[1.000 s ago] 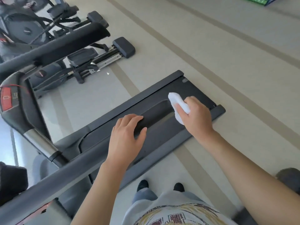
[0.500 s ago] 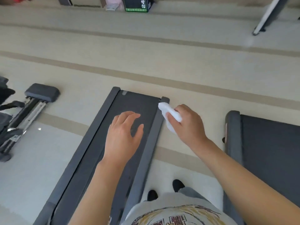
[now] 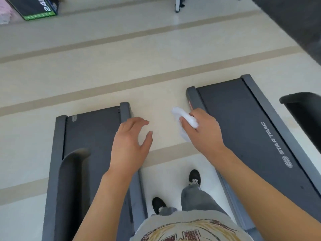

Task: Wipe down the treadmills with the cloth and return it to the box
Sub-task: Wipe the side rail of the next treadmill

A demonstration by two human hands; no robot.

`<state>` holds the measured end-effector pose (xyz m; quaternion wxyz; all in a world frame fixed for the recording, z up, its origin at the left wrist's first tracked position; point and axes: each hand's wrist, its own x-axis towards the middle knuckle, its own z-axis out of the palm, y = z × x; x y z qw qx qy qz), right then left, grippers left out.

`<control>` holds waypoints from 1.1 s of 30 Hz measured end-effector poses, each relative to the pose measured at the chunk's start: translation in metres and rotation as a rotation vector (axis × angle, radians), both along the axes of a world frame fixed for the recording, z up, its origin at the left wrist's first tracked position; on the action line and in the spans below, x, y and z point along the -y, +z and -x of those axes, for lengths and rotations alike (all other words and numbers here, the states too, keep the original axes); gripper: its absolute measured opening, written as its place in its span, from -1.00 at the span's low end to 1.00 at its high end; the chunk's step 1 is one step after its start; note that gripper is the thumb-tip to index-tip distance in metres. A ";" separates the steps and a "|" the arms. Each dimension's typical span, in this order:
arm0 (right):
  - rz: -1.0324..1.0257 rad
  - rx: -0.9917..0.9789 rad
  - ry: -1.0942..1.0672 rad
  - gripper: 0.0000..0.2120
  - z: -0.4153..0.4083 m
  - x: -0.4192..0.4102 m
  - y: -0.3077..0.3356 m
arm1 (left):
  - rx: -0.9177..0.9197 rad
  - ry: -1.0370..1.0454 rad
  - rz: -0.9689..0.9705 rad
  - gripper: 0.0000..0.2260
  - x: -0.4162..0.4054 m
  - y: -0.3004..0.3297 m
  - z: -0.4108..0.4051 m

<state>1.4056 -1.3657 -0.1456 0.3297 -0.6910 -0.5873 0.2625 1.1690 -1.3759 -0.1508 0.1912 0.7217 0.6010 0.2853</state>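
I see a soft white cloth (image 3: 188, 121), crumpled and matt. Both treadmill belts (image 3: 238, 122) look like dark matt rubber, their side rails (image 3: 195, 98) smooth grey plastic. The pale floor (image 3: 104, 70) has a faint sheen.

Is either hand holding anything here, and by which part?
The right hand grips the cloth around its middle, both ends sticking out. The left hand holds nothing.

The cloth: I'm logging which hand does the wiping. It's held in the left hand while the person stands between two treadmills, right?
Not quite. The head view shows the white cloth gripped in the right hand; the left hand is empty, fingers loosely spread. The person does stand between two treadmills.
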 end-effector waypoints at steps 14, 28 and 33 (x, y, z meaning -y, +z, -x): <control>0.018 -0.054 -0.246 -0.49 -0.134 -0.020 0.048 | 0.007 -0.254 -0.003 -0.74 -0.081 0.021 -0.165; -0.013 0.116 -0.417 -0.73 -0.288 0.005 0.087 | 0.038 -0.612 0.007 -0.72 -0.126 0.029 -0.362; 0.021 0.097 -0.579 -0.73 -0.321 0.014 0.085 | 0.035 -0.797 0.061 -0.71 -0.147 0.024 -0.410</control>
